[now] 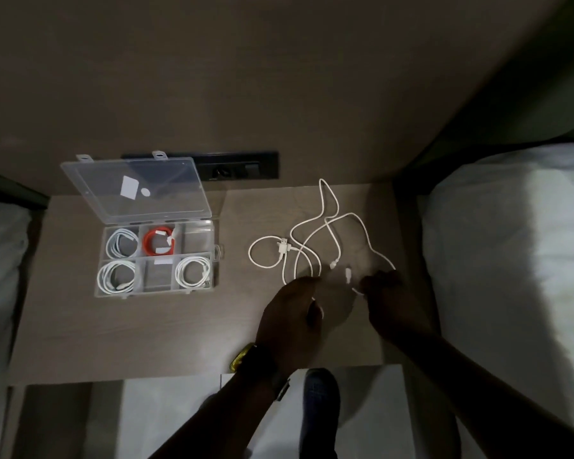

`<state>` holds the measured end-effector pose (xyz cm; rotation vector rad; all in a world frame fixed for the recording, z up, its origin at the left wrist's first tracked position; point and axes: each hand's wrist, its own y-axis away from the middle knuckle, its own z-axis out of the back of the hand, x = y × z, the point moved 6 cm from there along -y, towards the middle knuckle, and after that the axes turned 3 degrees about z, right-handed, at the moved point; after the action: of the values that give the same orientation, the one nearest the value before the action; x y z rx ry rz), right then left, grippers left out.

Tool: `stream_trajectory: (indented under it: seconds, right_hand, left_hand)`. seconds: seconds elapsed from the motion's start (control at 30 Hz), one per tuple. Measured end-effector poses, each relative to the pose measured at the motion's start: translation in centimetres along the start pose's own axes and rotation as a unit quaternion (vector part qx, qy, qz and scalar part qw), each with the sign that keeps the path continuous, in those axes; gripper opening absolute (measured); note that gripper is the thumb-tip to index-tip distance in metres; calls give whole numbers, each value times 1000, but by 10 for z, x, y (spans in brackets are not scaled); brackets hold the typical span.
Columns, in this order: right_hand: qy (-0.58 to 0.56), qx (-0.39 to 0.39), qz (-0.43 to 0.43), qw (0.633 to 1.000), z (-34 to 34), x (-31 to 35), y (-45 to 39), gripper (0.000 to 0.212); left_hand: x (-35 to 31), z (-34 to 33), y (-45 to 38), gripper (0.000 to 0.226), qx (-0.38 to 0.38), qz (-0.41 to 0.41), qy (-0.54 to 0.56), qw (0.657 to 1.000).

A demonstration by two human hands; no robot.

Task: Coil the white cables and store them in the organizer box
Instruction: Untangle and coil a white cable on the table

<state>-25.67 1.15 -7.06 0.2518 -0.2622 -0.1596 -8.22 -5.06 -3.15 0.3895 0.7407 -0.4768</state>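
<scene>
A loose white cable [325, 240] sprawls uncoiled just beyond both hands; left hand [292, 313] and right hand [391, 303] pinch its near ends. Far left, the organizer box [158, 256] holds three white coils, two compartments free.

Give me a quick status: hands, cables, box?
Left hand and right hand both on loose white cable, grip unclear. Organizer box open, two compartments free. Nothing in the way.

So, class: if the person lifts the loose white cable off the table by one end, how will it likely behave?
The loose white cable lies in slack, crossing loops, so it probably droops limply and may tangle. It looks thin, so likely light. Its connector ends would probably swing.
</scene>
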Motion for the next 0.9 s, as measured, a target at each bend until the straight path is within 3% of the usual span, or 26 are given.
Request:
stream_trajectory:
  seconds: [0.1, 0.17, 0.23, 0.27, 0.3, 0.33, 0.4, 0.43, 0.5, 0.7, 0.8, 0.9]
  right_hand:
    - [-24, -46, 81, 995, 30, 27, 10, 20]
    - [-86, -99, 103, 986, 58, 37, 11, 16]
    - [-169, -151, 101, 969, 80, 39, 8, 12]
    - [-209, -165, 93, 960, 86, 40, 5, 12]
    - [-249, -178, 80, 949, 90, 42, 3, 11]
    - [-289, -185, 66, 937, 91, 45, 0, 8]
    - [-354, -181, 39, 917, 88, 60, -6, 3]
    - [-366, -181, 37, 912, 87, 69, -7, 5]
    - [-377, -191, 50, 905, 88, 87, -7, 9]
    - [-391, -157, 107, 901, 87, 117, -12, 8]
    - [-388, -155, 134, 899, 87, 123, -12, 11]
    - [-372, -144, 143, 906, 81, 126, -10, 22]
  left_hand:
    - [-15, -1, -11, 51, 43, -58, -26, 997]
    - [-24, 2, -15, 32, 88, -58, -16, 994]
    - [-32, 8, -13, 20, 134, 5, 98, 986]
    - [-32, 10, -10, 24, 155, 72, 214, 962]
    - [-32, 11, -6, 25, 167, 152, 350, 909]
    - [-32, 12, -2, 24, 166, 218, 479, 834]
    - [-29, 18, 5, 22, 153, 292, 638, 696]
    - [-29, 23, 6, 23, 152, 305, 675, 655]
    - [-25, 36, 8, 25, 150, 312, 712, 610]
    - [-10, 57, 23, 37, 184, 333, 725, 574]
    - [-11, 64, 30, 28, 175, 324, 736, 568]
    - [-17, 69, 33, 21, 154, 297, 776, 535]
